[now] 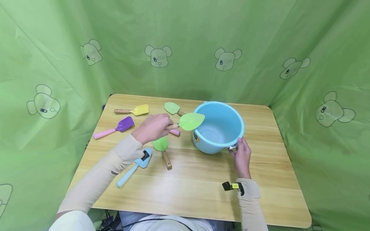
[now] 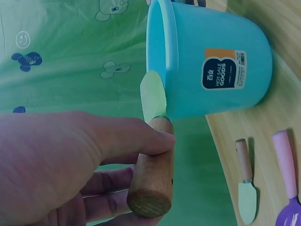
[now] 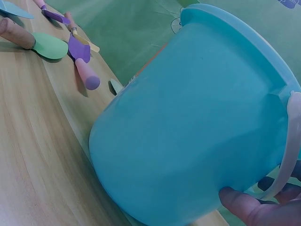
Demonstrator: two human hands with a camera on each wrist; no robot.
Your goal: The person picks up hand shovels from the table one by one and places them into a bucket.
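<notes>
My left hand (image 1: 154, 127) holds a light green trowel (image 1: 192, 121) by its wooden handle (image 2: 153, 172). The blade points right, overlapping the near left rim of a blue bucket (image 1: 215, 141) in the head view. In the left wrist view, thumb and fingers wrap the handle, its butt end towards the camera. My right hand (image 1: 242, 157) grips the bucket at its front right rim, beside the white bail handle (image 3: 290, 141). Its thumb (image 3: 235, 200) presses the outer wall in the right wrist view. The inside of the bucket shows only its bare blue floor.
On the wooden table (image 1: 196, 186) lie a yellow shovel (image 1: 141, 110), a purple shovel (image 1: 125, 124), a blue trowel (image 1: 128, 175), a green trowel (image 1: 160, 144) and a pale green trowel (image 1: 171, 107). Behind the left hand, a pink-handled purple shovel (image 3: 80, 49) is partly hidden. Green curtains (image 1: 188, 29) surround the table.
</notes>
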